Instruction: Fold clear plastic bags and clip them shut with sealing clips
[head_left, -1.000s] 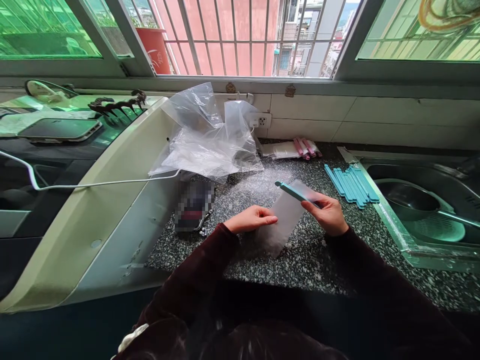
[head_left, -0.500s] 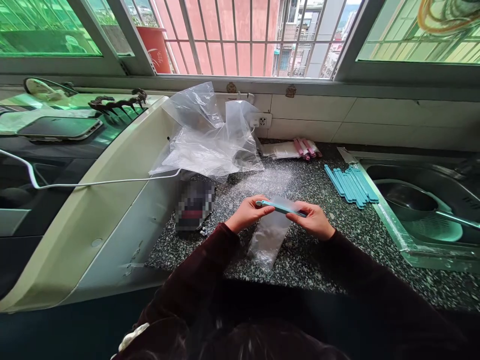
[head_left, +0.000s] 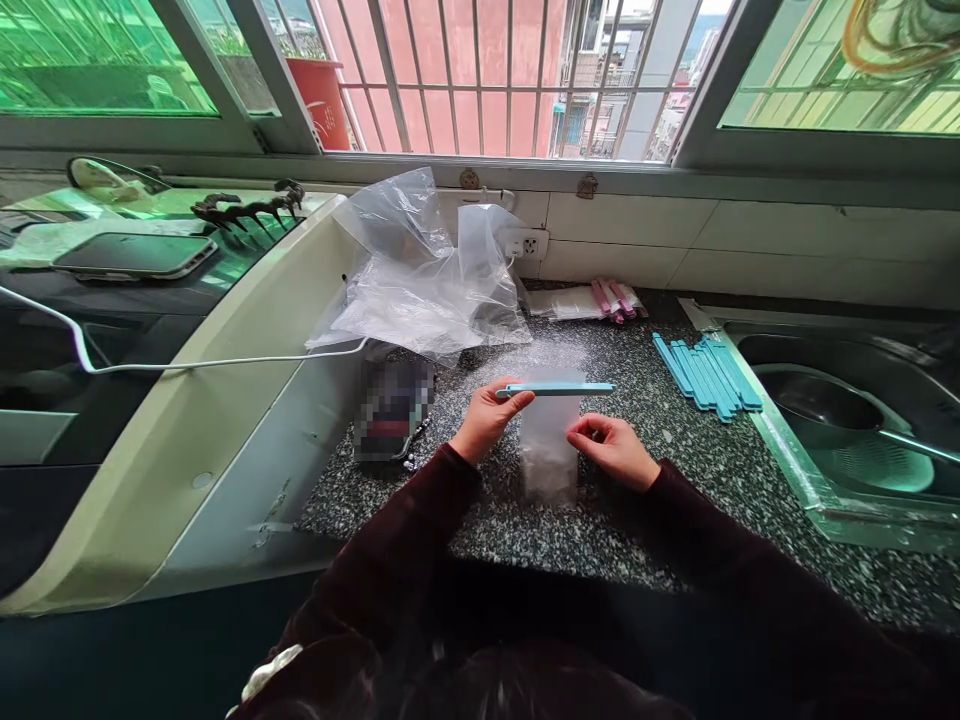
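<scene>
A light-blue bag clip [head_left: 559,389] lies level across the upper part of a small clear plastic bag [head_left: 547,445]. My left hand [head_left: 484,418] pinches the clip's left end between thumb and fingers. The clip's right end sticks out past the bag. Below the clip, the bag hangs over the counter, with pale, unclear contents in its lower part. My right hand [head_left: 613,450] has thumb and fingertips closed at the bag's right edge, a little below the clip.
More blue clips [head_left: 706,375] lie in a pile beside the sink [head_left: 817,510]. Pink clips [head_left: 616,298] on flat packets sit near the wall. A large crumpled plastic bag [head_left: 420,300] stands at the back left, above a blurred dark object [head_left: 394,410]. A white cable [head_left: 225,365] runs leftward.
My right hand has let go of the clip's right end and moved down to the bag's edge. The clip has risen slightly and turned level, and the bag hangs straighter.
</scene>
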